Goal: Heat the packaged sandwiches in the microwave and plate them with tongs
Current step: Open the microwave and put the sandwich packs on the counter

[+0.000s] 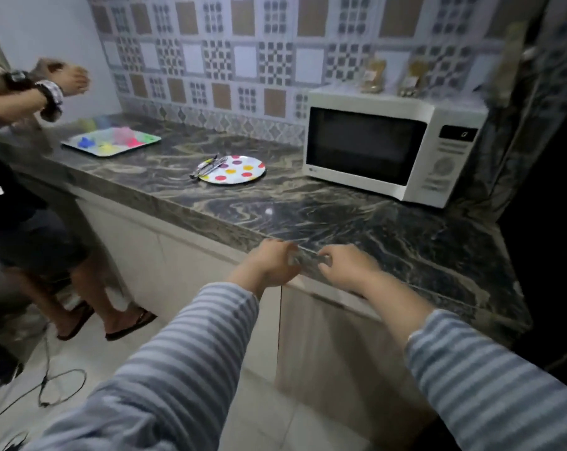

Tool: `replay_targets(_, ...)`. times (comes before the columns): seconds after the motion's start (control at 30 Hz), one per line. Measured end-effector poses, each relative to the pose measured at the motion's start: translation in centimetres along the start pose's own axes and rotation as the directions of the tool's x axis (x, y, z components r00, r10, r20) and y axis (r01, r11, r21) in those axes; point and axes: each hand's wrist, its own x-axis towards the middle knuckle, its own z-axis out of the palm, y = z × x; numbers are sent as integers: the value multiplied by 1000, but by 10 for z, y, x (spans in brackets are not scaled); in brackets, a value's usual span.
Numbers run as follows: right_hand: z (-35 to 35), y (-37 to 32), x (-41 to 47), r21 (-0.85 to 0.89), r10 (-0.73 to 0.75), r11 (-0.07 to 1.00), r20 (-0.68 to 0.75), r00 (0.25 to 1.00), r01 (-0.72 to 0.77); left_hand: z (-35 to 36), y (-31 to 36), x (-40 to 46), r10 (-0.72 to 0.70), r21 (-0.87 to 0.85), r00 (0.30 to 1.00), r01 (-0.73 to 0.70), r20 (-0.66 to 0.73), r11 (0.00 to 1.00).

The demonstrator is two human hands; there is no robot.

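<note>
Clear packet between both hands

Setting: a home kitchen. You face a dark marbled stone tabletop over pale cabinet doors. Patterned tile backsplash lines the wall behind it. A white microwave, door closed, stands at the right end, with two food packets on top. A polka-dot plate carries tongs. A tray of coloured items sits to your left. Tiled floor lies below.
</note>
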Motion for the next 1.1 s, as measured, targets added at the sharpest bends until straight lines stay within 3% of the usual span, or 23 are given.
replay_targets(0.23,-77,61,57,-35,167,985,-113,980,-171,-33,55,108,202,-125,979,-201,-3,972)
replay_targets(0.43,-143,129,102,0,253,965,-270,929,-262,-41,119,196,333,-197,931,-358,-147,913)
replay_targets(0.87,-205,224,186,-177,127,954,-497,858,-244,-10,208,331,421,-435,841,-538,-340,722)
replay_targets(1.1,-197,249,220,-292,60,916,-576,815,-273,8,217,370,494,-432,760,-648,-423,627)
